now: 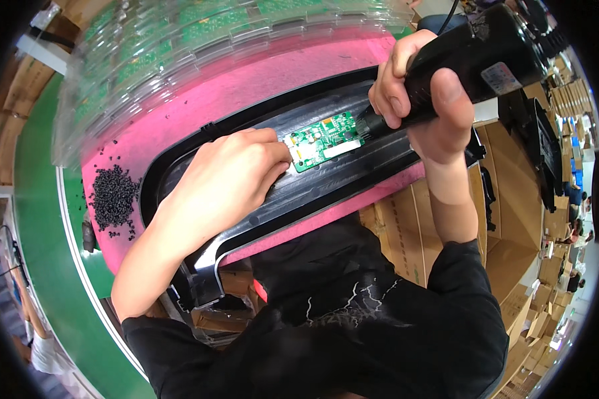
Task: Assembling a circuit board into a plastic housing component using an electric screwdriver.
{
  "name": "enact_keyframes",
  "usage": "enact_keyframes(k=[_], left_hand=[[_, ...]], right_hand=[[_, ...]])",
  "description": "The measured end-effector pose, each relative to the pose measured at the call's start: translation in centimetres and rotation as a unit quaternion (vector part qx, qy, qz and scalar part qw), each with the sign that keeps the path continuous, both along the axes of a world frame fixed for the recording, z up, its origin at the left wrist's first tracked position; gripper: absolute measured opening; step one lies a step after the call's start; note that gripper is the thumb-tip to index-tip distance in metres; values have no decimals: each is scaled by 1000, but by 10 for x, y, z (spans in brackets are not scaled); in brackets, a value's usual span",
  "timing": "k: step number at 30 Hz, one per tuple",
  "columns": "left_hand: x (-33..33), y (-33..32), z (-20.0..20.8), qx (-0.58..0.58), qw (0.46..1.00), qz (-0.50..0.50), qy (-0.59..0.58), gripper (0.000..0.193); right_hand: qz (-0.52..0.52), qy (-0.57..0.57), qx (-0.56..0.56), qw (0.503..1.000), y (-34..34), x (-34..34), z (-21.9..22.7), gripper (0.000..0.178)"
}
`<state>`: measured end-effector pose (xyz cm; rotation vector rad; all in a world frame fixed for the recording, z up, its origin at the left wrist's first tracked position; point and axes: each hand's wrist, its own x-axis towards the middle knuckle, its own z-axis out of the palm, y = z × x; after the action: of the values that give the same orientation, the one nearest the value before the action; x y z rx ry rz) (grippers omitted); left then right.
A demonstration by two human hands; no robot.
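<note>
A green circuit board (311, 150) with a white connector strip lies in a long black plastic housing (246, 221). My left hand (236, 169) reaches over the housing's near wall, its fingers curled together against the board's left end; the thumb side is partly hidden. In my right hand (439, 110) is a thick black electric screwdriver (476, 63), gripped round its body and tilted, with its nose pointing down at the board's right end. Whether the bit touches a screw cannot be made out.
Under the housing is a pink mat (226, 100) on a green table (43, 193). Small black screws (113, 196) lie heaped at its left. Stacked clear plastic trays (199, 40) with green boards stand at the back. Cardboard boxes (512, 153) fill the right side.
</note>
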<state>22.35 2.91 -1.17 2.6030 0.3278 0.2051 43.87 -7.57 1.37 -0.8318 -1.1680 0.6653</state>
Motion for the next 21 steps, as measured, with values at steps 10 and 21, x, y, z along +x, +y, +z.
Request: enact_keyframes(k=[10,21], left_hand=[[-1,6,2,3,998,58,11,20],[-17,20,28,207,959,163,-102,26]], right_hand=[[57,199,-36,978,2,-63,-15,47],[27,315,-4,949,38,-15,9,29]])
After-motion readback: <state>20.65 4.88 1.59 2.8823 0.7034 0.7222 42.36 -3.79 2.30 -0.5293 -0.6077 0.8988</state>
